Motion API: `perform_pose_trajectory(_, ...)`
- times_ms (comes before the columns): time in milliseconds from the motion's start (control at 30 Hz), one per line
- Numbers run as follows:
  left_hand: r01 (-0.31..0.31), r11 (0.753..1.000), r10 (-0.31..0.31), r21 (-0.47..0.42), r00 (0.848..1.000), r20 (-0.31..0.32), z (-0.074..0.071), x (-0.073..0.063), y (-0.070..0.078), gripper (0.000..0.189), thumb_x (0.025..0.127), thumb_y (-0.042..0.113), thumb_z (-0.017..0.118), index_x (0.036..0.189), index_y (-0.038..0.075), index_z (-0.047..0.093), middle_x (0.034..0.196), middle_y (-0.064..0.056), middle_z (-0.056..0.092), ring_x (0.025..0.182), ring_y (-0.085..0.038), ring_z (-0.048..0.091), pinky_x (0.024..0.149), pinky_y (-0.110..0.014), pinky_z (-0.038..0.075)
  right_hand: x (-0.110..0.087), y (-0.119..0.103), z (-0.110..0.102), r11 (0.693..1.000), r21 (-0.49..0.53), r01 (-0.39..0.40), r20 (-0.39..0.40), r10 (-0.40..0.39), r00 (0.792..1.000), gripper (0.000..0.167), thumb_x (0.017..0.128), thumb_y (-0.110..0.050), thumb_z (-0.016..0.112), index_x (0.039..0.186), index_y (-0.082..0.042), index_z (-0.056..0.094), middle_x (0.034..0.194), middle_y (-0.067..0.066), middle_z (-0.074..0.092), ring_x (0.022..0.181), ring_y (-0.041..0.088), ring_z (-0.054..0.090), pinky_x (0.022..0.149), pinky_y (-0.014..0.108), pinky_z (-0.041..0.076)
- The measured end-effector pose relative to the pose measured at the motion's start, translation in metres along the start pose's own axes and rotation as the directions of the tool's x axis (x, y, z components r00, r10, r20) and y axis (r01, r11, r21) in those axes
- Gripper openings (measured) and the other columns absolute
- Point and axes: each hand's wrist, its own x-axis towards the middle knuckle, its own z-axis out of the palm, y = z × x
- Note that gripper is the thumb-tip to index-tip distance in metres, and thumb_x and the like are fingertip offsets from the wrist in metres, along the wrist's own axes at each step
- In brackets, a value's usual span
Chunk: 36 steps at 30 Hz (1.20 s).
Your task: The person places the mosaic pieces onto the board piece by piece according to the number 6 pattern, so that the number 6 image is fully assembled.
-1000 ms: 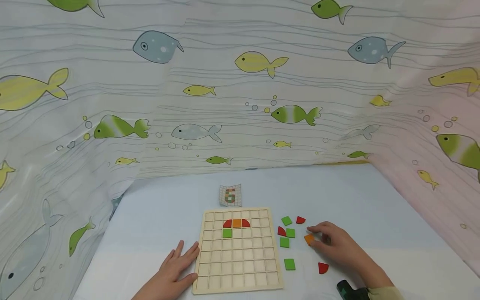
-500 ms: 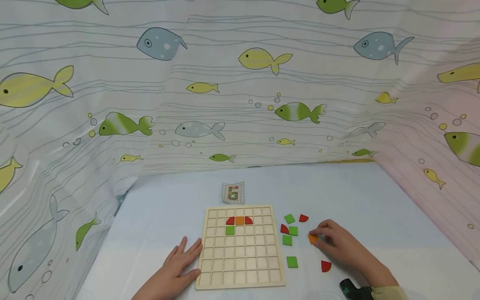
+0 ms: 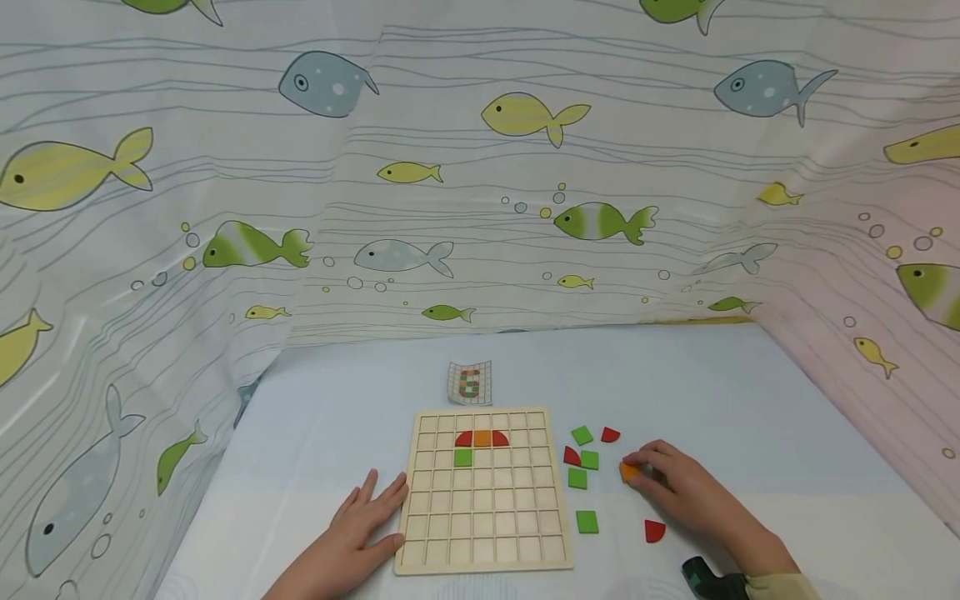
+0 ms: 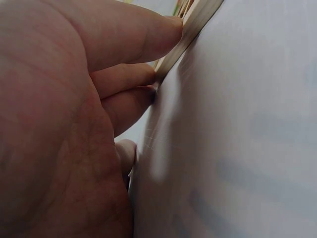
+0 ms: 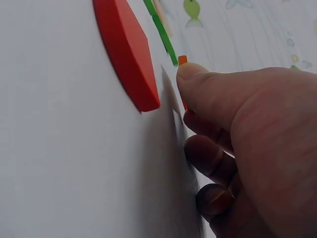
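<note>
One fish-printed cloth [image 3: 420, 79] is spread beyond the grid board [image 3: 483, 502] and down both sides. The white table [image 3: 337, 392] is seen under and around the board, which is laid flat.

Right of the board, an orange tile [image 3: 628, 472] is pinched between thumb and index finger of the right hand [image 3: 678, 483], other fingers curled; whether the tile is lifted off the table cannot be told. At the board's left edge, the left hand [image 3: 363, 525] is rested with fingers spread and nearly straight, fingertips and thumb tip touched to the edge.

A pale sleeve [image 3: 783, 587] and a dark wrist-worn object [image 3: 712, 579] are seen at lower right of the board. A small picture card [image 3: 470, 383] is laid just beyond the board's far edge, its coloured figure too small to be read surely.

Four green squares [image 3: 587, 522] are scattered just right of the board, three toward its far half, one nearer. Three red quarter-rounds [image 3: 655, 531] are also placed on that side, one right beside a green square. In the board's second row from far, red, orange, red pieces [image 3: 483, 438] are set; a green piece [image 3: 463, 457] is set directly below the left red.
</note>
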Motion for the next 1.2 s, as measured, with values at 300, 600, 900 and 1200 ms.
perform_pose_trajectory(300,-0.004,1.0,0.004,-0.014,1.0,0.003,0.0,-0.001,-0.002,0.068,0.099,0.043,0.057,0.153,0.007,0.037,0.16,-0.001,0.026,0.148,-0.04,-0.001,0.102,-0.009,-0.014,0.001,-0.005,-0.002,1.0,0.003,-0.008,-0.041,0.008,0.999,0.025,0.089,-0.024,0.077,0.114,-0.026,0.071,0.107,-0.016,0.058,0.084,0.006,0.052,0.073,0.025,0.051)
perform_pose_trajectory(600,0.008,1.0,-0.007,-0.022,1.0,0.018,0.001,0.0,-0.004,0.068,0.1,0.043,0.057,0.153,0.007,0.037,0.16,-0.002,0.026,0.148,-0.039,-0.001,0.1,-0.008,-0.014,0.009,-0.022,-0.007,1.0,0.012,0.004,-0.076,-0.003,0.997,0.025,0.088,-0.019,0.077,0.112,-0.024,0.071,0.107,-0.011,0.06,0.088,0.009,0.054,0.077,0.029,0.054)
perform_pose_trajectory(900,-0.019,0.998,0.019,-0.055,1.0,0.0,0.003,0.0,-0.005,0.067,0.1,0.04,0.058,0.152,0.003,0.038,0.16,-0.007,0.027,0.147,-0.043,-0.001,0.111,-0.031,-0.01,0.023,-0.043,-0.003,0.999,0.009,0.035,-0.07,-0.034,0.997,0.025,0.089,-0.02,0.076,0.114,-0.02,0.071,0.107,-0.008,0.06,0.089,0.009,0.055,0.078,0.031,0.053)
perform_pose_trajectory(1200,-0.011,1.0,0.011,-0.029,1.0,0.007,0.002,0.0,-0.005,0.068,0.1,0.044,0.056,0.152,0.005,0.037,0.16,-0.004,0.027,0.148,-0.04,-0.001,0.113,-0.047,-0.004,0.038,-0.072,0.002,0.992,0.031,0.123,-0.053,-0.121,0.991,0.024,0.091,-0.025,0.074,0.115,-0.022,0.07,0.108,-0.014,0.059,0.098,0.009,0.058,0.082,0.03,0.053)
